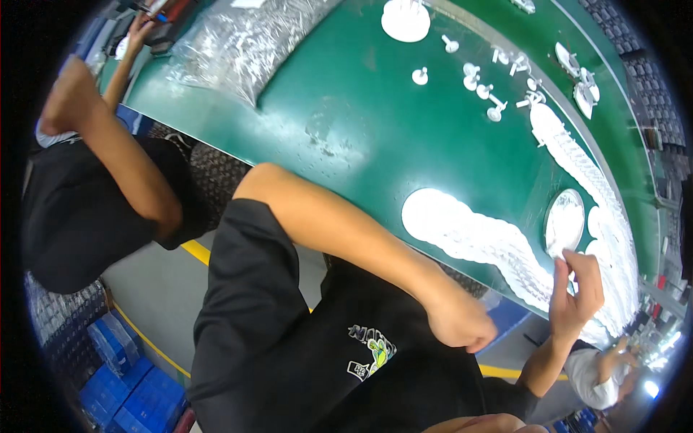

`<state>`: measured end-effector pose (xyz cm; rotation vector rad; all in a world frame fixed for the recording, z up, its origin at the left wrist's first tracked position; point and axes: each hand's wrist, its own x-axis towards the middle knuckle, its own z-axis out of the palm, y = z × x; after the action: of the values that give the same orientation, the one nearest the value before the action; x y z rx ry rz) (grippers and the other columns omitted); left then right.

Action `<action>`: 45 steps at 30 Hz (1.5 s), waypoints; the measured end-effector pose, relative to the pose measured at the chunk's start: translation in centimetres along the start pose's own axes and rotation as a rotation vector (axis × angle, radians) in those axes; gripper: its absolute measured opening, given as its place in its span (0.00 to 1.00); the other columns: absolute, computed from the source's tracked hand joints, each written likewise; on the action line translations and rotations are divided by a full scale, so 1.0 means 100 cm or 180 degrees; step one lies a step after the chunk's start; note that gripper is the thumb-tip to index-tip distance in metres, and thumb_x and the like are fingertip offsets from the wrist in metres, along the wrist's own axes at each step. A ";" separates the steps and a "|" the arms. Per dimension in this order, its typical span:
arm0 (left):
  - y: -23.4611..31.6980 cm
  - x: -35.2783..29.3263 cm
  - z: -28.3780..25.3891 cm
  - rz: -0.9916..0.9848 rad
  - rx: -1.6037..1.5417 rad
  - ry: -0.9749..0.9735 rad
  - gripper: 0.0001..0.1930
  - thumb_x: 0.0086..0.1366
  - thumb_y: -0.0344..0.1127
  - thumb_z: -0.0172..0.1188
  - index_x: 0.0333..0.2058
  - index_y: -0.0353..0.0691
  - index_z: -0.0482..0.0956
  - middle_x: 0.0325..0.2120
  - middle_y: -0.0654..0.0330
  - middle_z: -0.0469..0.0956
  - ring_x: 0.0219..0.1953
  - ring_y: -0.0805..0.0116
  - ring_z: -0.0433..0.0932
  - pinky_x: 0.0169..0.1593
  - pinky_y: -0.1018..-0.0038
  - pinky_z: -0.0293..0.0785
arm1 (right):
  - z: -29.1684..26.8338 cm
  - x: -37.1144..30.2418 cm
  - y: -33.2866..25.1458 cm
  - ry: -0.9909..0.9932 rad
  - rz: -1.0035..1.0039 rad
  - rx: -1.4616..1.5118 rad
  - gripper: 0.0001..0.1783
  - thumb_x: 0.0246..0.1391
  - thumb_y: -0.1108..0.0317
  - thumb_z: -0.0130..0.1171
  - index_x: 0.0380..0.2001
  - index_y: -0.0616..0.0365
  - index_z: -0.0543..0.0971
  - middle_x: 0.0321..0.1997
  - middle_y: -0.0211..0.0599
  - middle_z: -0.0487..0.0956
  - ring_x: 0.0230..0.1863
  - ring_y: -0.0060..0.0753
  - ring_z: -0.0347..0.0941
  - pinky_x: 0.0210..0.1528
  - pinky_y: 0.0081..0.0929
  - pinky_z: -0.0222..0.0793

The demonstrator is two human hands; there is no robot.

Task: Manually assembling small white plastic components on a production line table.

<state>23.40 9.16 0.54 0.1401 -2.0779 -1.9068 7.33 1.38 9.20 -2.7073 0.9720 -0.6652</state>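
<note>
My right hand (576,292) is raised at the table's near right edge, its thumb and fingers pinched together at the lower rim of a round white disc (564,220). The disc is tilted, and its pale face shows. My left forearm crosses in front of my body, and my left hand (460,321) is curled into a fist just off the table edge. Whatever its fingers may hold is hidden. Between the hands and the table's middle lies an overlapping row of white discs (462,227). A second long row of white pieces (577,159) curves along the right side.
Small white stemmed parts (485,92) lie scattered across the far green table (346,108), near a white round piece (406,20). A clear plastic bag (245,50) of parts sits far left. Co-workers' arms (123,151) show at left and lower right. Blue crates (137,390) stand on the floor.
</note>
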 end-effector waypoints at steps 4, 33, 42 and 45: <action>0.050 -0.054 -0.054 0.0463 0.1955 0.3265 0.13 0.59 0.37 0.59 0.40 0.38 0.73 0.27 0.52 0.76 0.32 0.53 0.77 0.35 0.64 0.73 | -0.024 -0.055 0.028 0.0266 0.0753 -0.0039 0.08 0.43 0.85 0.59 0.30 0.65 0.76 0.26 0.38 0.75 0.26 0.30 0.68 0.28 0.23 0.60; -0.006 -0.193 -0.174 -0.1871 0.4315 0.4914 0.26 0.45 0.48 0.68 0.39 0.38 0.75 0.38 0.49 0.69 0.42 0.51 0.72 0.47 0.64 0.71 | -0.037 -0.134 0.052 0.0346 0.0762 0.0182 0.05 0.48 0.81 0.59 0.30 0.65 0.76 0.24 0.38 0.73 0.24 0.30 0.67 0.29 0.21 0.62; -0.007 -0.202 -0.188 -0.1852 0.4379 0.4969 0.32 0.45 0.53 0.68 0.43 0.35 0.74 0.41 0.47 0.67 0.44 0.50 0.71 0.48 0.62 0.69 | -0.028 -0.127 0.057 0.0140 0.0701 0.0289 0.06 0.46 0.81 0.59 0.30 0.65 0.76 0.26 0.39 0.74 0.28 0.32 0.70 0.33 0.23 0.64; -0.013 -0.194 -0.202 -0.1973 0.4594 0.4670 0.34 0.45 0.55 0.67 0.45 0.35 0.75 0.40 0.47 0.67 0.45 0.51 0.71 0.49 0.62 0.69 | -0.025 -0.125 0.056 0.0138 0.0735 0.0312 0.06 0.44 0.82 0.60 0.29 0.65 0.75 0.26 0.41 0.75 0.28 0.37 0.71 0.33 0.26 0.65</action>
<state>47.57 -4.78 -2.72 1.8492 -1.6669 0.2662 -5.52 4.98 5.29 -2.4563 1.2055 -0.7078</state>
